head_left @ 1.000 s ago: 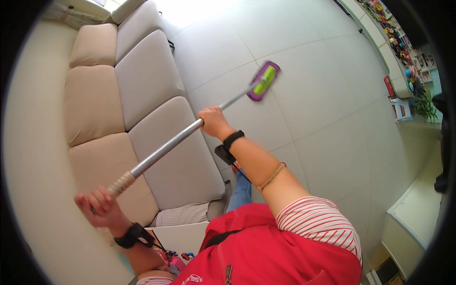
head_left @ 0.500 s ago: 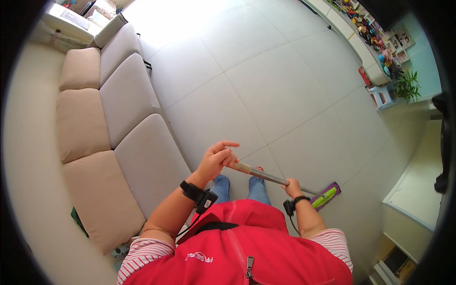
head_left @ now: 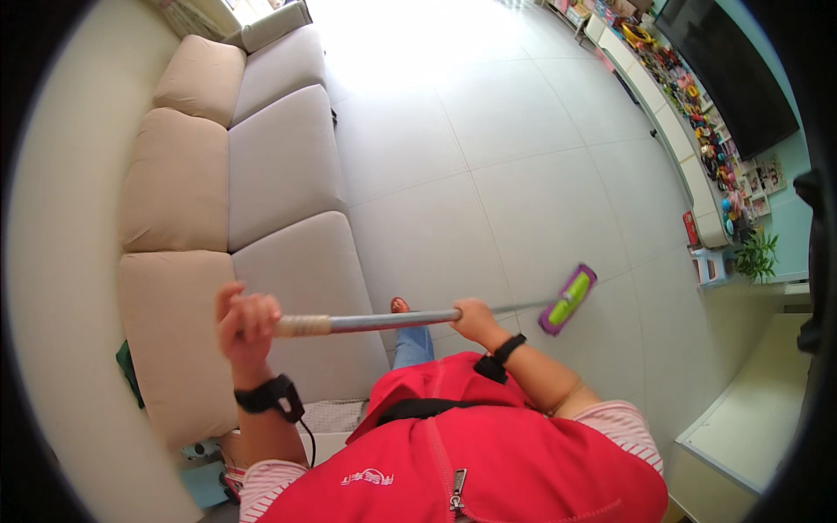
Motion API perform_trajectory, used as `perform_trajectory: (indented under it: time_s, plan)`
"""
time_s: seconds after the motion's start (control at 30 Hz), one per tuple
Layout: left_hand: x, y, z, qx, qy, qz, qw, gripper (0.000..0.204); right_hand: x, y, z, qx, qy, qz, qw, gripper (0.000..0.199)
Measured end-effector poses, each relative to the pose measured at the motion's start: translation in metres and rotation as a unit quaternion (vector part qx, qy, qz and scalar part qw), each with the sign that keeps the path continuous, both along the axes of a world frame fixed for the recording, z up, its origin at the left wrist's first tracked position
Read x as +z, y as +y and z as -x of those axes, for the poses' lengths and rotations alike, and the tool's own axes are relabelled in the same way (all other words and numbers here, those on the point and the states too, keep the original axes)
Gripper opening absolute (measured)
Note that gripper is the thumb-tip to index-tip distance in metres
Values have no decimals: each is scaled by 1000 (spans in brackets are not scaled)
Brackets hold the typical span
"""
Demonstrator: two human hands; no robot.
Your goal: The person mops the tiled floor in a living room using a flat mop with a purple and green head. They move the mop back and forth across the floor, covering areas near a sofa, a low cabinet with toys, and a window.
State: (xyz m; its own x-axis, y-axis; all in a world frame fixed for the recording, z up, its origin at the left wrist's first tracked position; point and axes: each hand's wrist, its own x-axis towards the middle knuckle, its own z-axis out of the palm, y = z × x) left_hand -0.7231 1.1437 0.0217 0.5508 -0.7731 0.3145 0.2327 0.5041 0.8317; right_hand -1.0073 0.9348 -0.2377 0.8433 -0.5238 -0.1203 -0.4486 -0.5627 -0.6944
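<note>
A long-handled flat mop (head_left: pixel 568 299) with a green head and purple pad lies against the grey tiled floor (head_left: pixel 436 231), off to the right of me. Its silver pole slants back across my body. My left hand (head_left: pixel 248 327) is wrapped round the beige grip at the pole's end, raised over the sofa. Farther down the shaft, my right hand (head_left: pixel 477 319) is closed on the bare metal. Black straps circle both wrists.
A beige sofa (head_left: pixel 292 166) runs along the left side. On the right, a long white TV cabinet (head_left: pixel 689 148) carries many small figures below a television (head_left: pixel 732 74). A small stool (head_left: pixel 711 266), a green plant (head_left: pixel 757 255) and a white cabinet (head_left: pixel 741 418) stand nearer.
My left hand has swung left and the pole lies more level. My right hand moved left and slightly up. The mop head moved forward and a little left; my view shifted too.
</note>
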Motion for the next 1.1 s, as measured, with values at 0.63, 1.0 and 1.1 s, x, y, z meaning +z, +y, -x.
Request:
perform_trajectory:
  time_s: [0.63,1.0,1.1]
  plan:
    - [78,72,-28,543,-136,-186,807,27,35,41,-473,562,-3,-56,825,10]
    - [-18,-57,-83,427,-245,-162,855,20,-33,-96,-516,378,-66,17,923,10]
    - [-5,-97,-118,407,-240,-122,873,21,-34,-143,-509,249,-159,-14,955,6]
